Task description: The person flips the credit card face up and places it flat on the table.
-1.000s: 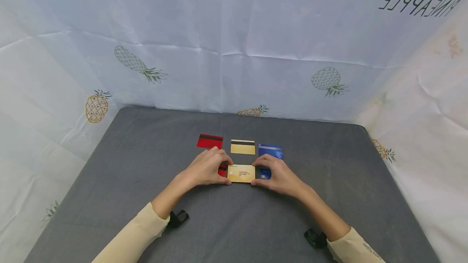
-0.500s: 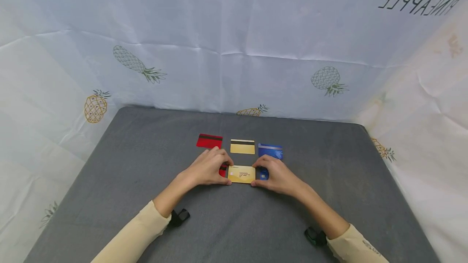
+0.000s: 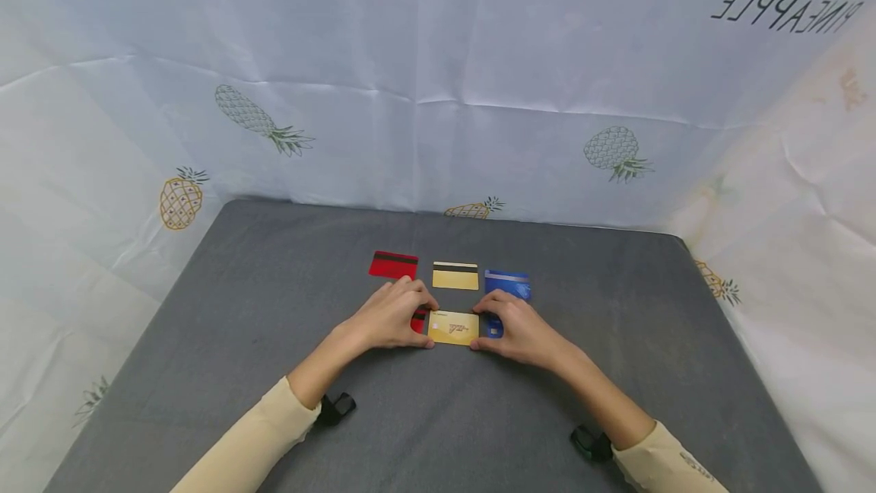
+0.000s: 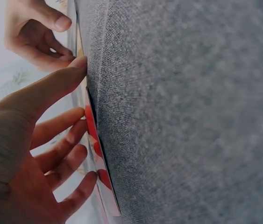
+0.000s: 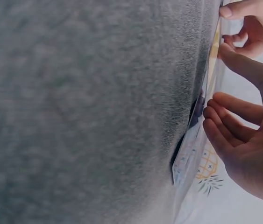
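In the head view a gold bank card (image 3: 454,328) lies face up at the front of the group. My left hand (image 3: 390,314) holds its left edge between thumb and index finger, and my right hand (image 3: 525,329) holds its right edge the same way. Behind the left fingers a red card (image 3: 417,320) is partly hidden. A blue card with a chip (image 3: 493,327) shows partly inside the right hand's curve. In the left wrist view the left thumb (image 4: 70,77) is near the card's edge; the gold card appears there only as a thin sliver.
A back row holds a red card (image 3: 393,265), a gold card (image 3: 455,277) and a blue card (image 3: 507,283), each with its stripe showing. They lie on a grey cloth-covered table (image 3: 438,417). A pineapple-print curtain (image 3: 438,151) rises behind and at both sides.
The gold card in my hands has shifted very slightly right and towards me. The right fingers now cover a little more of the front blue card. The back row looks unmoved.
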Demonstrator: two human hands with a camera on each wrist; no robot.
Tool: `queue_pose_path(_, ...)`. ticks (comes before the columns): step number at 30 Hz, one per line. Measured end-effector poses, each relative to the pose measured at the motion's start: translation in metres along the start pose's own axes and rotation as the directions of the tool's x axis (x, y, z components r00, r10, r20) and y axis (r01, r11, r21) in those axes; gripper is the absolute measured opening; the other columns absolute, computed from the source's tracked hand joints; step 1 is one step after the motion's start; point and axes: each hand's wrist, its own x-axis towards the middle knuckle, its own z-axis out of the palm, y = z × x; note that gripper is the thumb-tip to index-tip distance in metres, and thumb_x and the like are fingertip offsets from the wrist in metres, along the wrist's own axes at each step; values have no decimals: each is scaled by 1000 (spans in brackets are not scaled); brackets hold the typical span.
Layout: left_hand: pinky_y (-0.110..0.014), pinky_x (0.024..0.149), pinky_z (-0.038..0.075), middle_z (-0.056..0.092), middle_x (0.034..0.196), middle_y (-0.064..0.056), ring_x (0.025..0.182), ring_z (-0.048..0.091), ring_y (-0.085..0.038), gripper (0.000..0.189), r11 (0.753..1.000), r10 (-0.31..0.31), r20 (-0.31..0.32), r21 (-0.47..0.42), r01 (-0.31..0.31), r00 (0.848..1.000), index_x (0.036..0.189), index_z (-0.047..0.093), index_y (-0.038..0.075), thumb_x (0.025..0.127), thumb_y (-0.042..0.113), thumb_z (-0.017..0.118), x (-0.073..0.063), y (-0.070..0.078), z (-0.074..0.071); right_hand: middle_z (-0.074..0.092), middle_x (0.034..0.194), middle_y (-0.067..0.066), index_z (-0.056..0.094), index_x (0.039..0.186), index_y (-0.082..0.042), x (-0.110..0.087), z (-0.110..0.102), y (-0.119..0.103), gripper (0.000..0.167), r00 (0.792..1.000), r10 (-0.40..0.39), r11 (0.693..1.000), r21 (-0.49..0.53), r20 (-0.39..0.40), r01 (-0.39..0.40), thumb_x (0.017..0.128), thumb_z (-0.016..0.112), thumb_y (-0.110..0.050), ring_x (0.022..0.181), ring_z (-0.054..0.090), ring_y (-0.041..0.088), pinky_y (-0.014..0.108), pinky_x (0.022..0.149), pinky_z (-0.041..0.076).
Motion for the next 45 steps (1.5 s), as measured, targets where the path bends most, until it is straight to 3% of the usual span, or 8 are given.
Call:
queue_pose_path(16, -39, 91, 51, 72, 125, -1, 111, 56, -16, 55, 999, -41, -32, -7, 40, 999, 127, 78, 17, 81, 44, 95, -19, -15, -8, 73, 127, 9, 76, 128, -5, 24, 4, -19, 51, 997, -76, 996, 39, 2, 75, 88, 91, -33, 114, 71, 24, 47, 102, 60)
queue_pose_path(32, -43, 94, 54, 72, 126, 0, 119, 61, -17, 55, 995, -67, -66, -75, 62, 996, 127, 78, 19, 81, 42, 95, -34, -26, -15, 75, 131, 6, 73, 134, -7, 38, 15, -31, 55, 995, -94, 988, 124, 30, 90, 90, 89, -36, 116, 71, 22, 45, 104, 60)
queue_pose_path(45, -47, 94, 55, 72, 129, -2, 115, 61, -20, 56, 989, -122, -61, -91, 116, 991, 130, 76, 18, 82, 40, 95, -51, -48, -22, 74, 128, 7, 74, 131, -6, 54, 23, -42, 53, 989, -135, 982, 140, 54, 126, 90, 88, -37, 116, 69, 21, 45, 105, 58)
